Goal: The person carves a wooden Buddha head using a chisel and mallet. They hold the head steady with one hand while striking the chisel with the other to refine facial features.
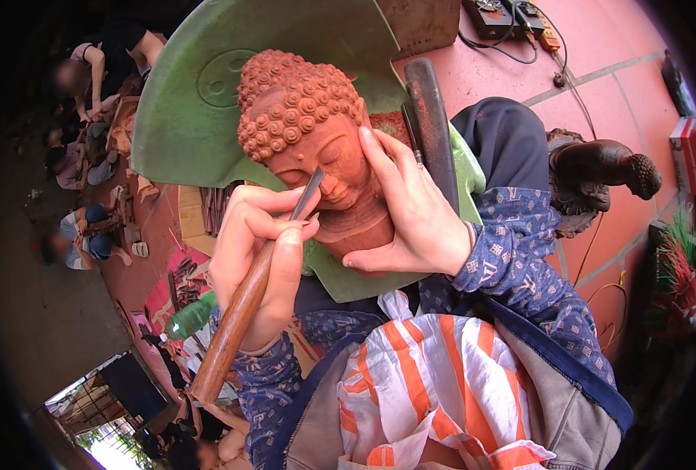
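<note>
A reddish-brown carved Buddha statue [317,102], with curled hair and a smooth face, leans across my lap. My left hand [258,251] is closed around a chisel [242,301] with a long wooden handle. The chisel's dark metal blade points up at the statue's face, with its tip beside the nose. My right hand [411,204] braces the statue, fingers along the cheek and thumb across the upper chest. Beyond that hand lies a dark, rounded bar [432,117], with a thin dark tool alongside it. Part of the statue's body is hidden behind my hands.
A green plastic sheet-like piece [183,102] lies behind and under the statue. To the right, a dark carved figure [598,168] rests on red floor tiles. A black box with cables [497,19] sits at the far right. Several people work at the left; a green bottle [190,317] lies nearer.
</note>
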Available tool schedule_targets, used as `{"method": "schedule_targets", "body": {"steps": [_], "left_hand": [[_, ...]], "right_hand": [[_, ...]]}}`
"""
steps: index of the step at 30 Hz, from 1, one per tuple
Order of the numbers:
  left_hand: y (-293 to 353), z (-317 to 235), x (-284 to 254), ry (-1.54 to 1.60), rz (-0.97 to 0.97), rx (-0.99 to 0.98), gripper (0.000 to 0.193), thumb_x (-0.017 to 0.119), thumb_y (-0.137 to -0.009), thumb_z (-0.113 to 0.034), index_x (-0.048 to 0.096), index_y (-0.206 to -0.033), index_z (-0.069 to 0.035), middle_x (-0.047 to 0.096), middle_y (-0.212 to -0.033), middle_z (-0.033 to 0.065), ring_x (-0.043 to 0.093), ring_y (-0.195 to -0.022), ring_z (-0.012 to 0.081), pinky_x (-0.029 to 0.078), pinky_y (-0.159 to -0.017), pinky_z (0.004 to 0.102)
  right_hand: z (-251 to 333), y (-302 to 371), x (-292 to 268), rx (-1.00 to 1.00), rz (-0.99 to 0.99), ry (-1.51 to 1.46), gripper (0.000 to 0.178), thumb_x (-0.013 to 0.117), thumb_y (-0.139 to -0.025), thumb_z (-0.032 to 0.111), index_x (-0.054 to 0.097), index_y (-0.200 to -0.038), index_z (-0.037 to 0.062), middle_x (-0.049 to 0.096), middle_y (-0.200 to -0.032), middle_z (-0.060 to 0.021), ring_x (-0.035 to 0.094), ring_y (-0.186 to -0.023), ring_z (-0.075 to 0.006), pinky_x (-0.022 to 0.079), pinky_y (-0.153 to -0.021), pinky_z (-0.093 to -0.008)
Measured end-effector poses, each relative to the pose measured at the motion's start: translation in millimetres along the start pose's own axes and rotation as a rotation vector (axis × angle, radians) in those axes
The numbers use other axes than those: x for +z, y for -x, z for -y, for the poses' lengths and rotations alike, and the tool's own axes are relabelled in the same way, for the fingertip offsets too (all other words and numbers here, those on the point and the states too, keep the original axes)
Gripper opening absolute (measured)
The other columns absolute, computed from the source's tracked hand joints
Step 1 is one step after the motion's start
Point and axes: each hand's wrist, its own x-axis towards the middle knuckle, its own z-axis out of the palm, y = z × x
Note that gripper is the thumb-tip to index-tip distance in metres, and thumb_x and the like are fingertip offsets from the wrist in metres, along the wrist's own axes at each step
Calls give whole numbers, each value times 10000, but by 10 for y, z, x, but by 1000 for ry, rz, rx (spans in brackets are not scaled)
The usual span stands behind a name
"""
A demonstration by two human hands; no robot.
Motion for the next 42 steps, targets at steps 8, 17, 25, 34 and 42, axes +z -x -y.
{"method": "schedule_targets", "body": {"steps": [8, 17, 25, 34, 42], "left_hand": [[-13, 144, -250, 77, 213, 117, 106, 551, -888, -34, 518, -840, 55, 541, -1053, 207, 596, -1055, 280, 484, -953, 414], [99, 61, 21, -101, -24, 116, 165, 545, -904, -111, 492, -845, 34, 539, -1049, 189, 568, -954, 234, 472, -861, 352], [126, -7, 132, -218, -57, 117, 175, 502, -911, -115, 463, -859, 48, 506, -1086, 200, 601, -1034, 268, 526, -913, 405], [114, -34, 92, -205, -35, 86, 163, 491, -912, -98, 455, -864, 53, 508, -1071, 192, 609, -1006, 267, 520, -921, 397], [34, -60, 19, -26, -29, -16, 129, 528, -911, -77, 500, -860, 38, 546, -1046, 180, 594, -955, 226, 497, -862, 340]], "right_hand": [[-12, -8, 29, -73, -61, 19, 1230, 857, -557, 351, 140, -1489, -12, 323, -1339, -336, 454, -1142, -487, 395, -978, -466], [-34, -5, 44, -80, -77, 12, 1230, 860, -554, 365, 151, -1490, -2, 329, -1335, -328, 447, -1154, -492, 394, -979, -469], [-42, -4, 41, -76, -81, -3, 1216, 861, -558, 363, 166, -1489, 7, 326, -1341, -330, 446, -1158, -494, 390, -988, -471], [-24, 6, 42, -61, -63, -19, 1211, 865, -556, 342, 169, -1487, 2, 320, -1346, -332, 445, -1158, -488, 388, -992, -472], [-18, 1, 31, -67, -63, -14, 1223, 867, -551, 336, 158, -1489, -1, 317, -1347, -332, 437, -1167, -488, 383, -994, -471]]}}
